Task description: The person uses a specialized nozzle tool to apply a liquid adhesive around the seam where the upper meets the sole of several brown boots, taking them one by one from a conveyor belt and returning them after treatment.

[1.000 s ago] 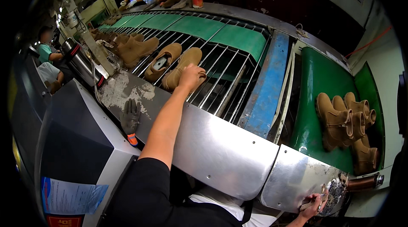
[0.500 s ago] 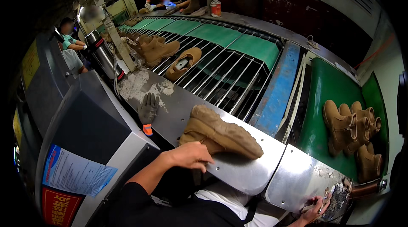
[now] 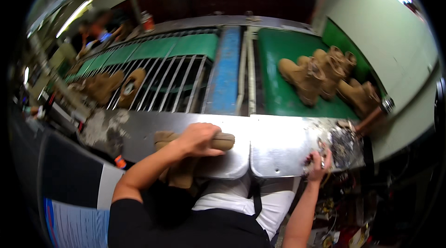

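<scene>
A tan boot (image 3: 226, 141) lies on the metal ledge in front of me, with its shaft hanging toward my lap. My left hand (image 3: 200, 139) is closed over it, the fingers bent across the sole. Off to the right, my right hand (image 3: 318, 165) is raised at the near edge of the right-hand metal plate (image 3: 283, 148), beside a dark, crusted patch (image 3: 346, 145). Its fingers are bent around something small, which blur keeps me from naming.
Several tan boots (image 3: 304, 80) stand on the green belt (image 3: 274, 62) at right. Left of the blue beam (image 3: 226, 71), more boots sit on the metal-bar conveyor (image 3: 174, 83). A dark glove (image 3: 114, 143) lies on the ledge. Blurred people work at far left.
My view has swung to the right. The left hand has gone from beside the boot to gripping its sole, and the boot has turned. The right hand has risen along the plate's edge.
</scene>
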The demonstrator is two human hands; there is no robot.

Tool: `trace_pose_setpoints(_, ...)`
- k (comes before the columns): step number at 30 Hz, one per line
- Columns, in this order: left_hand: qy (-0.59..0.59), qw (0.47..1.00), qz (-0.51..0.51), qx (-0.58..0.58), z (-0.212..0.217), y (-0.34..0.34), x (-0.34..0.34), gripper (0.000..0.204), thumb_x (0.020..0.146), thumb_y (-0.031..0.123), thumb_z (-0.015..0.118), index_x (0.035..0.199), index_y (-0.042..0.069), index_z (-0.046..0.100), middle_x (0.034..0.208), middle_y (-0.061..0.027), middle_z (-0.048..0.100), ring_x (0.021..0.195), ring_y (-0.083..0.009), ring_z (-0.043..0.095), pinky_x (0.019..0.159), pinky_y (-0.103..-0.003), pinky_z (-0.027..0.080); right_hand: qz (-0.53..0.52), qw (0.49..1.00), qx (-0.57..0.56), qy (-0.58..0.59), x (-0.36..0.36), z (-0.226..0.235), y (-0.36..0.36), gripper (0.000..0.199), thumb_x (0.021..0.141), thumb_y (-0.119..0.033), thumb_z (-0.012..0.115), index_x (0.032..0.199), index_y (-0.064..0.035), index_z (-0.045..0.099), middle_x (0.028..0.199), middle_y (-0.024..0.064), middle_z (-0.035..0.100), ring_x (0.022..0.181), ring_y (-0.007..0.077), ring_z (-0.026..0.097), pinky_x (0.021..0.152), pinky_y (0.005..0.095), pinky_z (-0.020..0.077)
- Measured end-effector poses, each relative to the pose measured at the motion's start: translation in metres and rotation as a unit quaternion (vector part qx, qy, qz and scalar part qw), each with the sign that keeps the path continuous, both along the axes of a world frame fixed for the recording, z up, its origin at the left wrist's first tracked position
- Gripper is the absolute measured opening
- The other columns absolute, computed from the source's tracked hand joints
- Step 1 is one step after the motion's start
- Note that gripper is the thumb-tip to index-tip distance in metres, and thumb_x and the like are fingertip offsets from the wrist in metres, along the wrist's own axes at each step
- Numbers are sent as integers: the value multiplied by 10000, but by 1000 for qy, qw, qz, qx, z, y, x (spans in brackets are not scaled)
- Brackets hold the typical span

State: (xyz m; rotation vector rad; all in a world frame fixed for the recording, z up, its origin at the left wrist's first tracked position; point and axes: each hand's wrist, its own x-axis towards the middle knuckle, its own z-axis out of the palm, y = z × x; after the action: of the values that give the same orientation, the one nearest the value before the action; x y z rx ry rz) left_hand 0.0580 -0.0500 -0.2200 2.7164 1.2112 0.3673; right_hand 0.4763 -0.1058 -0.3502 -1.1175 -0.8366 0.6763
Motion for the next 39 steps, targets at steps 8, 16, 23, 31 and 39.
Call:
trace_pose_setpoints(8,-604,797,26,0,33,-40,-64,885,650,333,905,1314,-55,466,1231,-175,599,1099,-285,622,950,-396,517,-4,1000,-10,0,-7,19,-9,492,856,-110,587,1309,48,480,813,71,609,669,133,589,645,273,524)
trace_pose_setpoints(16,-483,869,-19,-104,54,20,-13,649,730,279,815,1248,14,528,1067,-79,631,978,-154,611,888,-284,486,94,993,-57,39,-63,28,-49,469,837,-125,602,1256,55,491,768,84,593,589,146,565,563,282,499)
trace_pose_setpoints(23,-499,855,-61,-125,59,28,11,745,711,370,847,1262,-9,520,1039,-77,625,967,-143,604,862,-274,485,276,960,56,0,-133,117,-48,532,803,-85,612,1283,84,454,734,131,576,585,173,570,552,298,500)
trace_pose_setpoints(31,-487,860,-81,-126,62,47,18,619,753,257,831,1246,13,550,1069,-91,647,996,-151,617,894,-293,492,359,919,117,-112,-173,190,18,446,816,40,581,1257,55,511,833,91,588,630,114,576,577,243,470)
trace_pose_setpoints(39,-538,815,-45,-211,43,76,1,644,750,337,818,1243,19,552,1061,-68,639,989,-136,602,889,-285,488,329,939,76,57,-177,123,11,451,818,-26,549,1253,57,467,664,91,510,526,150,506,504,287,448)
